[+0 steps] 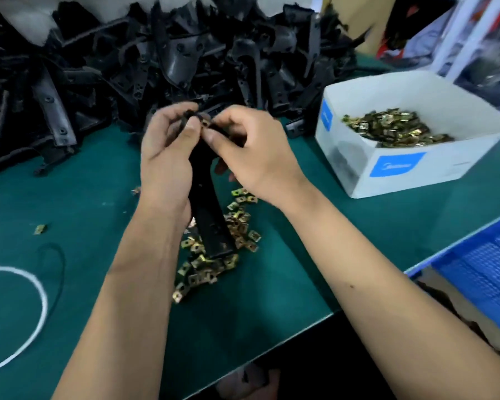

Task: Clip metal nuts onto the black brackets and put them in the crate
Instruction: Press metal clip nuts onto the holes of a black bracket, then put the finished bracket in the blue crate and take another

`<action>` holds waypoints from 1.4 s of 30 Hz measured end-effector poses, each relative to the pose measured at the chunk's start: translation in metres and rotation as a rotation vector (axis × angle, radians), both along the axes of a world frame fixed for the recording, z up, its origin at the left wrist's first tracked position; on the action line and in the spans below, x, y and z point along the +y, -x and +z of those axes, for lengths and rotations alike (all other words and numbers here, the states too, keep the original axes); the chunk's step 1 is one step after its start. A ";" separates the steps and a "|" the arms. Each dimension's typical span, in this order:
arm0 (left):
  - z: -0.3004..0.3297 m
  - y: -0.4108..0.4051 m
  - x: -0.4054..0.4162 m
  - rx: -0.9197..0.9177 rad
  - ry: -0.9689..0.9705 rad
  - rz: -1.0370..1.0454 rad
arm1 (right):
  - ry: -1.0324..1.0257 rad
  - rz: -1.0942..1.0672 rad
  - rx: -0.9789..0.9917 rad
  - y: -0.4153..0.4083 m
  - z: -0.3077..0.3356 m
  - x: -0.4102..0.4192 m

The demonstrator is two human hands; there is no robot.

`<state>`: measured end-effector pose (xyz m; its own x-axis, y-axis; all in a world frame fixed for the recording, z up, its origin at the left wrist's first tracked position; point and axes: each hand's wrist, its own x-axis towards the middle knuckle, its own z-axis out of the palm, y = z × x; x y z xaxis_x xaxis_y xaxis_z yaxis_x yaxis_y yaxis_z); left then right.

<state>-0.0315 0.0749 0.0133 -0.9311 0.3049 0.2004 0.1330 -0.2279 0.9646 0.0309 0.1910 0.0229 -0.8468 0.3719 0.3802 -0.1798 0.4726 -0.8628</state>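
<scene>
A black bracket (207, 203) stands nearly upright between the two hands, its lower end resting among loose nuts (214, 255) on the green tabletop (93, 197). The left hand (166, 157) curls round the bracket's upper part, thumb pressed near the top. The right hand (254, 157) pinches a small brass-coloured nut (205, 122) between thumb and forefinger right at the bracket's top end, touching it; whether the nut is fully seated cannot be told through the blur.

The loose nuts lie scattered in a patch under and beside the bracket's foot, spreading toward the near edge of the tabletop. One stray nut (40, 228) lies well apart to the left, and another (136, 190) sits just left of the left wrist.

Behind the hands a big heap of black brackets (156, 67) covers the far part of the tabletop from the left edge across to the box. To the right stands an open white box (401, 168) with blue labels, holding a mound of nuts (396, 129). At the far right, beyond the tabletop's edge, is the corner of a blue crate (482, 269) with meshed walls.

On the near left of the tabletop lie a white cord (42, 301) in a curve and a thin black loop (61, 264) beside it.
</scene>
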 end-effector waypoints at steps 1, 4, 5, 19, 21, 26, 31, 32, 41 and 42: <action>0.010 -0.006 0.013 0.056 0.034 -0.011 | 0.043 -0.029 0.055 -0.007 0.007 0.007; 0.037 -0.051 0.074 0.141 0.137 -0.234 | 0.116 -0.256 0.231 -0.062 0.020 0.059; 0.042 -0.069 0.094 0.157 0.190 -0.366 | 0.164 -0.344 0.293 -0.085 0.023 0.080; -0.108 -0.306 0.277 0.419 1.084 -1.114 | 1.187 -1.358 -0.140 -0.362 -0.209 0.220; -0.143 -0.316 0.280 0.288 1.157 -1.211 | 1.339 -1.373 -0.193 -0.383 -0.254 0.209; -0.197 -0.329 0.280 0.169 1.229 -1.306 | 1.559 -1.300 -0.295 -0.403 -0.308 0.193; -0.202 -0.330 0.286 0.331 1.266 -1.234 | 1.446 -1.412 -0.437 -0.392 -0.294 0.208; -0.197 -0.328 0.287 0.345 1.231 -1.210 | 1.433 -1.428 -0.401 -0.388 -0.287 0.212; -0.063 -0.289 0.286 0.447 0.515 -0.811 | 0.665 -1.429 0.005 -0.308 -0.122 0.228; -0.044 -0.280 0.279 0.457 0.405 -0.757 | 0.565 -1.389 0.073 -0.296 -0.097 0.225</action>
